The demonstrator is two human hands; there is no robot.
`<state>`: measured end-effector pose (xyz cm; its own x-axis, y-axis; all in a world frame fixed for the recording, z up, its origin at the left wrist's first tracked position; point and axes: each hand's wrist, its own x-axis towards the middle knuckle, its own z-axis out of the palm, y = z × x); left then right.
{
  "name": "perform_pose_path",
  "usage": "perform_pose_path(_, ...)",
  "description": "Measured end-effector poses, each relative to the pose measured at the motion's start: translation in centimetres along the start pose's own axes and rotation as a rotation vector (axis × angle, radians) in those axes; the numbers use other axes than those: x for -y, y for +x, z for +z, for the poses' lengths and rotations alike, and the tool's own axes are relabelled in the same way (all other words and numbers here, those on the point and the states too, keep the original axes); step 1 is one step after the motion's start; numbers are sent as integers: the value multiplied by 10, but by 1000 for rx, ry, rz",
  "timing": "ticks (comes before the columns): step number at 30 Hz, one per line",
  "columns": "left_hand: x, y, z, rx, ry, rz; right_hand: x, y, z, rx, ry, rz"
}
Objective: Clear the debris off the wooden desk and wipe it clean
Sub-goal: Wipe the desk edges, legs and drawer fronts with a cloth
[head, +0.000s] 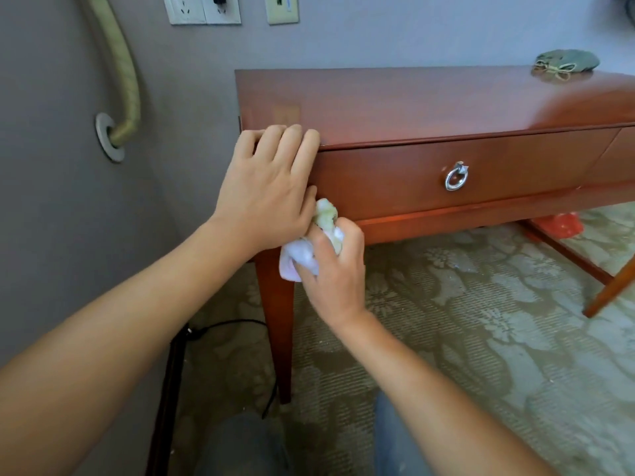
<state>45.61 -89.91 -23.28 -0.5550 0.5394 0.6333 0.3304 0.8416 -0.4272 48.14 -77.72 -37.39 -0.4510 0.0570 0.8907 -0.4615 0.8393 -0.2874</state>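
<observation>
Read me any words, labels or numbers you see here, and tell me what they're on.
No text can be read in this view.
Wall plate: a small blue mark, too blurred to read.
Wall sockets: no lettering shows.
Desk, ring pull and cloth: no text.

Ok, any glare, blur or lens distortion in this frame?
Head view: soft glare on the desk top at right; wide-angle bending curves the desk edge and the hose; the hands and cloth are fairly sharp, the frame edges softer.
</observation>
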Motion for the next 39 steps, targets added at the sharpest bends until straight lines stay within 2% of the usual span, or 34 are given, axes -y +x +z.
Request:
perform_pose_path(1,0,0,0,-9,-10,-2,-10,7,-10,13,-29,-46)
perform_pose_path(3,1,0,-1,-17,-35,1,-48,11,-36,-3,-88,39)
perform_pose_path(5,1,1,0,-15,-24,-7,-84,11,-54,-137,-212,269)
perform_pose_path(7,-1,1,1,-9,-3,-19,-96,0,-45,-267,-162,541)
perform_pose_path(8,-3,1,1,-5,5,-31,-88,-4,-35,-282,-112,613)
perform_pose_path(9,-4,1,2,-4,12,-43,-75,-10,-21,-272,-83,604)
perform_pose_path(10,-6,0,3,-5,16,-50,-56,-13,-14,-221,-37,531)
perform_pose_path(12,-8,-4,6,-9,24,-62,-36,-23,-9,-30,3,203)
perform_pose_path(14,-9,-8,10,-45,42,-64,-50,-22,-14,164,-50,-96)
perform_pose_path(15,-9,-10,11,-68,51,-59,-61,-17,-20,193,-72,-107)
perform_pose_path(16,-9,-11,12,-85,56,-55,-68,-12,-27,180,-78,-44)
perform_pose_path(18,-8,-11,14,-112,60,-43,-77,-3,-47,94,-55,170)
perform_pose_path(22,-9,-15,17,-115,76,-24,-101,51,-77,-308,16,350)
perform_pose_path(23,-10,-16,17,-111,52,-25,-100,68,-75,-364,36,364)
perform_pose_path(25,-8,-18,13,-88,-50,-32,-77,86,-55,-370,30,276)
perform_pose_path(26,-7,-18,11,-72,-107,-30,-61,84,-43,-322,1,178)
perform_pose_path(29,-4,-19,2,-37,-234,-17,-54,65,-26,-95,-106,-316)
perform_pose_path(30,-5,-19,-1,-26,-247,-12,-68,71,-33,-44,-122,-400)
perform_pose_path(31,-5,-18,-3,-14,-242,-6,-82,78,-41,-61,-118,-365)
perform_pose_path(34,-8,-18,-4,14,-196,-18,-90,94,-55,-315,-13,159)
perform_pose_path(35,-9,-18,-5,12,-183,-28,-80,89,-49,-340,-9,174)
perform_pose_path(36,-12,-18,-5,10,-171,-36,-68,81,-41,-287,-20,52)
perform_pose_path(38,-14,-17,-5,-2,-149,-46,-62,64,-35,-70,-37,-354)
perform_pose_path(39,-15,-17,-4,-11,-124,-57,-73,66,-41,-3,-62,-451)
